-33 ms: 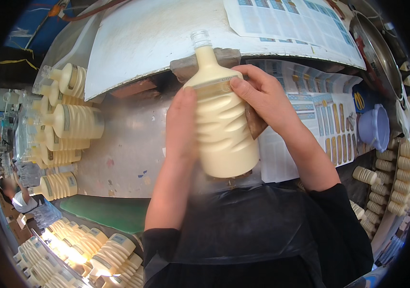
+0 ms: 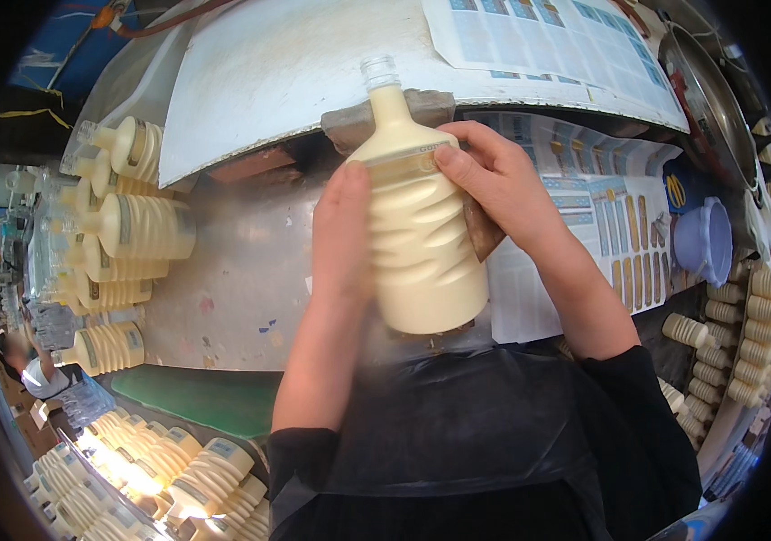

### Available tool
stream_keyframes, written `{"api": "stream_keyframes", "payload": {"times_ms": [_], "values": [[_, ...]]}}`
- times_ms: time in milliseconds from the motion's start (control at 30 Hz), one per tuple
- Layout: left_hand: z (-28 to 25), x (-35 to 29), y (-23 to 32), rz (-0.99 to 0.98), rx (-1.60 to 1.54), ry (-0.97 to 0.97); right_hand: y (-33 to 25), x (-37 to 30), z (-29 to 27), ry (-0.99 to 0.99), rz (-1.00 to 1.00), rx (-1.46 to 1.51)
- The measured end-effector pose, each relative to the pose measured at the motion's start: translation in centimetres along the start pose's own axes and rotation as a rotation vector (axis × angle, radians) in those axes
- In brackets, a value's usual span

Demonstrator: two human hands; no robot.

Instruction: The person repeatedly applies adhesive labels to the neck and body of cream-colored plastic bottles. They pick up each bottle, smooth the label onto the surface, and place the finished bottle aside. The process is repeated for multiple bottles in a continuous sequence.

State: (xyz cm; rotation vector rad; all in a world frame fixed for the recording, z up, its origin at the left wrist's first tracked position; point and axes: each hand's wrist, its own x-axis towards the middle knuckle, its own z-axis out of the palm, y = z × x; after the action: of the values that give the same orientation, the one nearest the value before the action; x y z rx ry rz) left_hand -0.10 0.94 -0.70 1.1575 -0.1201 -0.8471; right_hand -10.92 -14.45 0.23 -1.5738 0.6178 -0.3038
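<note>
A cream bottle with a wavy ribbed body and a clear threaded neck lies neck-away between my hands, its neck end resting near a grey-brown padded block. Along its left side my left hand is closed against it, with fingertips at the shoulder. My right hand grips the right shoulder, its thumb pressing on a shiny label band that runs round the top of the body. Under the right palm, beside the bottle, a flat brown piece sticks out; its kind is unclear.
Several matching bottles are stacked at the left of the metal table. More bottles stand lower left and on the right. Sticker sheets lie right, near a lavender bucket. Another person is at far left.
</note>
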Motion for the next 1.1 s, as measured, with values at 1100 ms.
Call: {"api": "stream_keyframes", "payload": {"times_ms": [1100], "values": [[-1.1, 0.5, -0.4, -0.172, -0.178, -0.044, -0.4, -0.4, -1.0, -0.053, 0.036, 0.196]]}}
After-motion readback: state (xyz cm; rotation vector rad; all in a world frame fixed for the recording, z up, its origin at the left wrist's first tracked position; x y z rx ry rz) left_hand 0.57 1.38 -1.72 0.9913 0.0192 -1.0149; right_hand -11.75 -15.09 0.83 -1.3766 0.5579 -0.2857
